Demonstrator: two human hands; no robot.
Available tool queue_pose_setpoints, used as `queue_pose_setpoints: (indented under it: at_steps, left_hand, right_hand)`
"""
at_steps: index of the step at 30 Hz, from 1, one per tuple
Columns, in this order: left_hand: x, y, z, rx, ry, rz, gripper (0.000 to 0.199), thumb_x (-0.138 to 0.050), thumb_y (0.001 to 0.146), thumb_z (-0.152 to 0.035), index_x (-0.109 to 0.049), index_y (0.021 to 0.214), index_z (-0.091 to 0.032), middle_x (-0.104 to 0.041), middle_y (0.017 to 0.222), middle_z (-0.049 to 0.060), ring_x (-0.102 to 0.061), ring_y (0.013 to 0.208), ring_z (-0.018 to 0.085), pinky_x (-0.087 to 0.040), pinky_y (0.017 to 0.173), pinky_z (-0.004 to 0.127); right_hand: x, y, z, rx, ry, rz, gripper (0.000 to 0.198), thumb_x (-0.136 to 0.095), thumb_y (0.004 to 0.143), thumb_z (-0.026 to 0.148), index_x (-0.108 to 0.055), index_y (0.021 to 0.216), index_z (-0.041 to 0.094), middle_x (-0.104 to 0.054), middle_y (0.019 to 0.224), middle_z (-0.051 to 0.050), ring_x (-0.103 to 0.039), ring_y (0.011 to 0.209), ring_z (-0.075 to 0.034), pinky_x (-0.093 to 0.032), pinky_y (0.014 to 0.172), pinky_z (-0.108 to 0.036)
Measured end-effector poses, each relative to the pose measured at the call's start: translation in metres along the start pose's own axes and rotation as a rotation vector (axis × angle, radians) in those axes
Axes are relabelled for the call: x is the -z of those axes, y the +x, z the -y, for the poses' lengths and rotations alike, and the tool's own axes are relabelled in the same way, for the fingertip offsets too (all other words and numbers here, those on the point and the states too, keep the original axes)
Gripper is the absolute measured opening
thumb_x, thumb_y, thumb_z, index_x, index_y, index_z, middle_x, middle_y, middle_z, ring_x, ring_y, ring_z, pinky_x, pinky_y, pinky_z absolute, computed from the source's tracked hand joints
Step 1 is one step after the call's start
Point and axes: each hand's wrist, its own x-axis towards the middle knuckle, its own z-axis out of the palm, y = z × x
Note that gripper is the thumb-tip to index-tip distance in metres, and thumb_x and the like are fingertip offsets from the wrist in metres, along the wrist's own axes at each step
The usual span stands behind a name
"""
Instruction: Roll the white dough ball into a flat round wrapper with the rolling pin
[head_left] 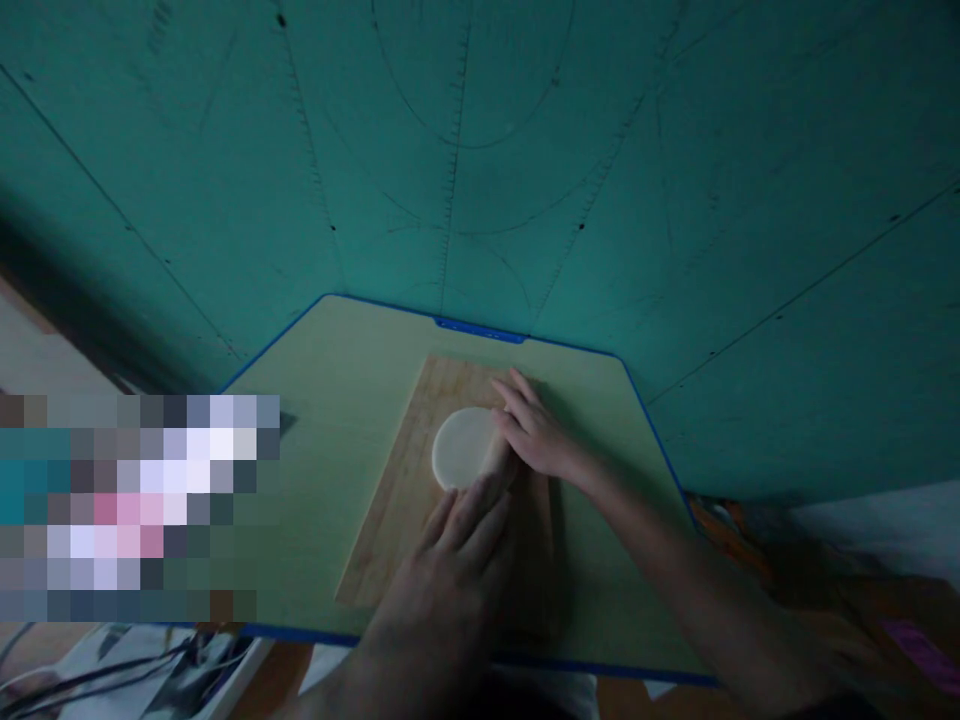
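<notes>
A flat, pale round of dough (463,450) lies on a wooden board (390,520). Along its right side, between my hands, runs a tan strip that looks like a rolling pin (500,458), mostly covered by my fingers. My left hand (457,545) comes from below, its fingers laid over the near end of the pin and its fingertips by the dough's lower edge. At the far end, over the board's upper right part, rests my right hand (529,430). Its fingers are fairly straight, and its palm side is hidden.
The board sits on a pale folding-style table top (330,400) with a blue rim. A green mat (525,200) with drawn lines and arcs lies beyond. Cables (150,660) show at lower left, and a pixelated patch covers the left side.
</notes>
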Motion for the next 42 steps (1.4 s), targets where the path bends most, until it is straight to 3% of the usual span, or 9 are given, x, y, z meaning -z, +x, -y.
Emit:
queue_pose_setpoints:
  at_steps: [4,7,12,18,21,24,29,35,42]
  left_hand:
    - [0.005,-0.027,0.029,0.013,0.038,-0.037,0.064,-0.045,0.083,-0.006,-0.047,0.147,-0.016,-0.036,0.16,0.016,-0.037,0.146,0.033,-0.048,0.11,0.05]
    - [0.015,-0.042,0.049,0.051,0.053,-0.104,0.065,-0.041,0.09,-0.009,-0.037,0.154,-0.016,-0.04,0.158,0.017,-0.042,0.144,0.031,-0.054,0.104,0.047]
    - [0.01,-0.048,0.056,0.173,0.013,-0.091,0.061,-0.04,0.098,-0.021,-0.028,0.158,-0.019,-0.045,0.156,0.015,-0.049,0.139,0.031,-0.056,0.101,0.045]
    - [-0.013,-0.039,0.036,0.11,-0.017,-0.137,0.06,-0.042,0.097,-0.011,-0.032,0.156,-0.016,-0.026,0.164,0.02,-0.034,0.148,0.034,-0.052,0.106,0.05]
    - [-0.01,-0.031,0.03,0.025,-0.092,-0.09,0.063,-0.04,0.094,-0.005,-0.032,0.155,-0.018,-0.032,0.163,0.016,-0.036,0.147,0.03,-0.055,0.103,0.044]
    - [0.003,-0.027,0.035,0.047,-0.134,-0.091,0.07,-0.044,0.09,-0.003,-0.031,0.156,-0.024,-0.04,0.159,0.014,-0.047,0.14,0.03,-0.059,0.098,0.042]
    - [0.022,-0.021,0.076,0.146,-0.082,-0.045,0.06,-0.045,0.088,-0.003,-0.047,0.146,-0.02,-0.066,0.134,0.014,-0.068,0.114,0.027,-0.061,0.091,0.042]
    - [0.018,0.005,0.118,0.183,-0.015,0.052,0.047,-0.039,0.096,-0.015,-0.049,0.142,-0.014,-0.062,0.138,0.016,-0.06,0.127,0.029,-0.055,0.098,0.045]
    - [0.011,0.053,0.147,0.272,0.087,0.049,0.046,-0.026,0.106,-0.042,-0.064,0.115,-0.017,-0.071,0.117,0.013,-0.065,0.115,0.027,-0.051,0.101,0.045]
  right_hand:
    - [-0.004,0.034,0.033,0.092,-0.098,0.006,0.05,-0.037,0.105,0.036,-0.047,0.149,0.016,-0.03,0.163,-0.016,-0.025,0.151,-0.03,-0.024,0.121,-0.047]
    - [-0.007,0.058,0.059,0.18,-0.183,0.0,0.042,-0.038,0.104,0.031,-0.057,0.139,0.016,-0.046,0.153,-0.014,-0.034,0.146,-0.03,-0.023,0.121,-0.049]
    - [-0.012,0.074,0.077,0.214,-0.212,0.029,0.037,-0.042,0.102,0.029,-0.065,0.13,0.018,-0.056,0.144,-0.011,-0.042,0.141,-0.03,-0.022,0.121,-0.053]
    - [-0.001,0.05,0.047,0.19,-0.221,0.131,0.05,-0.038,0.103,0.031,-0.048,0.149,0.015,-0.033,0.162,-0.015,-0.022,0.152,-0.033,-0.016,0.123,-0.056]
    - [0.005,0.024,0.02,0.154,-0.171,0.075,0.053,-0.032,0.104,0.033,-0.04,0.154,0.015,-0.03,0.163,-0.015,-0.022,0.152,-0.031,-0.019,0.122,-0.054]
    - [0.01,-0.008,-0.003,0.175,-0.125,0.01,0.053,-0.027,0.106,0.038,-0.047,0.15,0.016,-0.039,0.159,-0.013,-0.027,0.151,-0.027,-0.024,0.122,-0.051]
    - [0.022,-0.041,-0.012,0.12,-0.105,-0.056,0.053,-0.028,0.106,0.044,-0.058,0.139,0.016,-0.055,0.147,-0.013,-0.046,0.14,-0.026,-0.037,0.116,-0.046]
    - [0.022,-0.014,0.007,0.053,-0.174,-0.158,0.043,-0.032,0.106,0.038,-0.069,0.12,0.021,-0.065,0.135,-0.01,-0.056,0.128,-0.026,-0.044,0.108,-0.042]
    - [0.022,0.042,0.009,-0.007,-0.245,-0.144,0.036,-0.036,0.105,0.024,-0.071,0.096,0.019,-0.071,0.108,-0.009,-0.064,0.103,-0.02,-0.046,0.09,-0.031]
